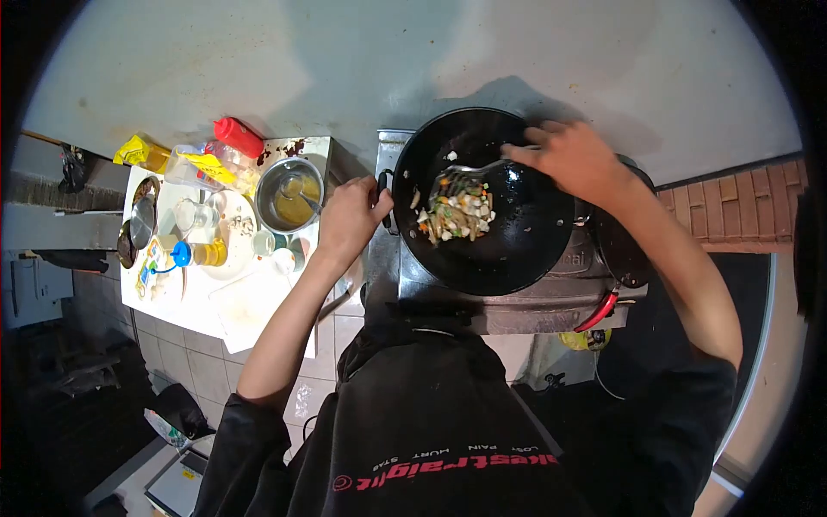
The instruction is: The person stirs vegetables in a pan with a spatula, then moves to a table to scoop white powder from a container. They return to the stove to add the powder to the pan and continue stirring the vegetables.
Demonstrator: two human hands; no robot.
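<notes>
A black wok (pixel 525 250) sits on the stove in front of me. My left hand (pixel 351 217) is closed around the wok's left side handle (pixel 386 185). Over the wok's right rim, my right hand (pixel 573 159) grips a metal spatula (pixel 484 167). The spatula's head reaches into diced food (pixel 458 211), a mix of pale, orange and green pieces lying left of the wok's middle. The exact shape of that head is blurred among the pieces.
On the white table (pixel 250 314) at left stand a steel pot (pixel 290 195) with yellowish liquid, a red squeeze bottle (pixel 239 136) and an oil bottle (pixel 209 252). A second dark pan (pixel 622 246) with a red handle (pixel 597 311) is right of the wok. A wall rises behind the stove.
</notes>
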